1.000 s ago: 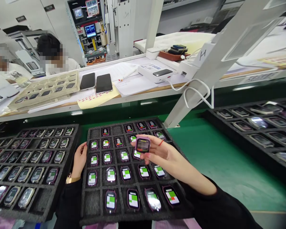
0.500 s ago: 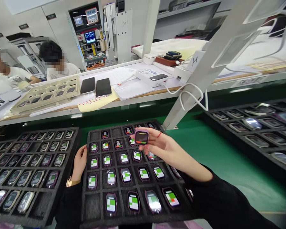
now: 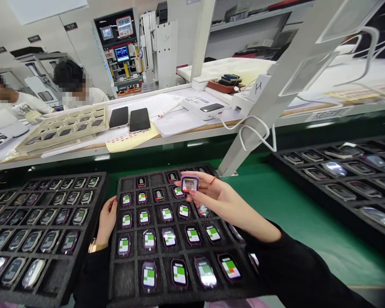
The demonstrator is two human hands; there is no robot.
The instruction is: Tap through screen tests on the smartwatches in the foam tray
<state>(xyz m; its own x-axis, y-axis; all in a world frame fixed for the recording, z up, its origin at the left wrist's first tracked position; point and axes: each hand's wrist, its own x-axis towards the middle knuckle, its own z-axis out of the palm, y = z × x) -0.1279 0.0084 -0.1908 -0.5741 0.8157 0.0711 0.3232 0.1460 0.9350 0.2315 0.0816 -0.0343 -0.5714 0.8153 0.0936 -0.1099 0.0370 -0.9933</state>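
Observation:
Over the far right part of the black foam tray (image 3: 123,280), my right hand (image 3: 216,194) holds up a purple smartwatch (image 3: 190,185) without a strap. Its screen faces me, and the thumb lies at its lower edge. My left hand (image 3: 108,217) rests with curled fingers against the tray's left edge; its fingertips are partly hidden, so I cannot tell how firmly it grips. In the tray's compartments lie several smartwatches, many with green and white blocks on their screens, such as one watch (image 3: 149,276) near the front. A few compartments are bare.
A second tray of watches (image 3: 60,273) stands at the left, a third (image 3: 308,201) at the right on the green mat (image 3: 276,192). Behind are a slanted white post (image 3: 253,111) with a looped cable, two phones (image 3: 139,119) and a beige tray (image 3: 64,128). Two people sit beyond.
The held watch's screen went from dark with a coloured strip to a bright picture or reflection. My right thumb has moved onto its lower edge. The left hand stays put.

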